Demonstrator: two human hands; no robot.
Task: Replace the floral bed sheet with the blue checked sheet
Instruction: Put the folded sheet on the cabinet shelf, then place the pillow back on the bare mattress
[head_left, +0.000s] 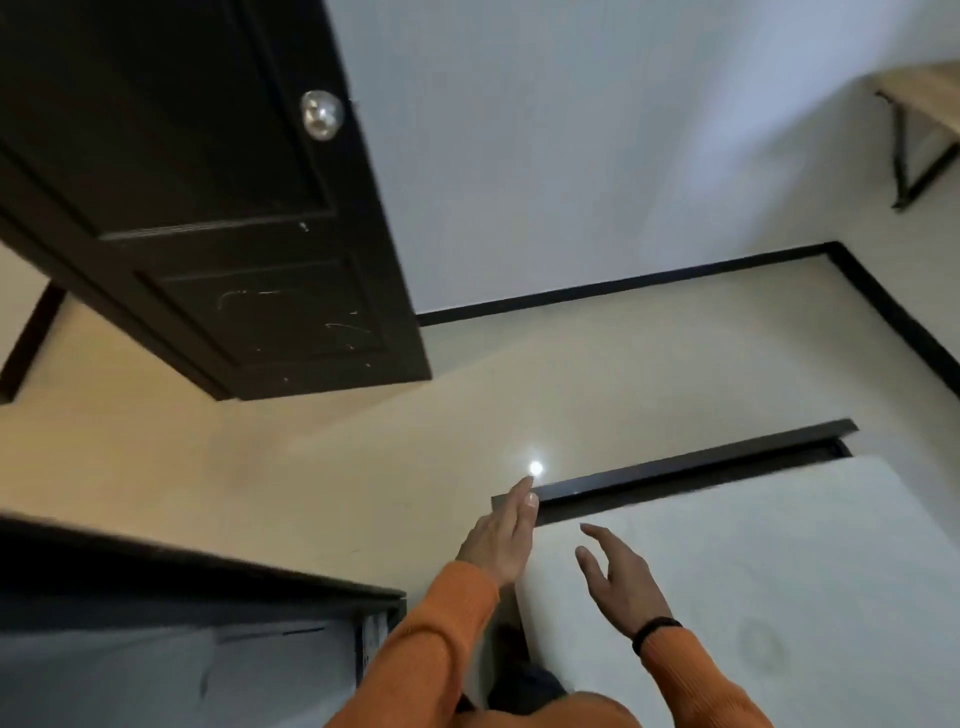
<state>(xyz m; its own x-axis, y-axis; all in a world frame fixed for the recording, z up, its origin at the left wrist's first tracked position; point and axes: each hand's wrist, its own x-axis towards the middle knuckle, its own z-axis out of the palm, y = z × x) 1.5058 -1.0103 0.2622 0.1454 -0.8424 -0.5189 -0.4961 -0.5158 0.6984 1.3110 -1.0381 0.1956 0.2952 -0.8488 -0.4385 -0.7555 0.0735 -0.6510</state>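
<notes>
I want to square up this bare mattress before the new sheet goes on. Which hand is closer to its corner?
Probably left: the left hand reaches along the mattress edge at the corner, while the right hand hovers open further in.

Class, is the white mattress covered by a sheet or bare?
Bare: the white mattress shows a plain surface with a faint stain, no sheet. Both hands hover open above it.

- Mattress (753, 571): bare, white, unsheeted; fills the lower right of the frame, its near corner at lower centre.
- Bed frame (675, 467): dark rail running along the mattress's far edge, right of centre.
</notes>
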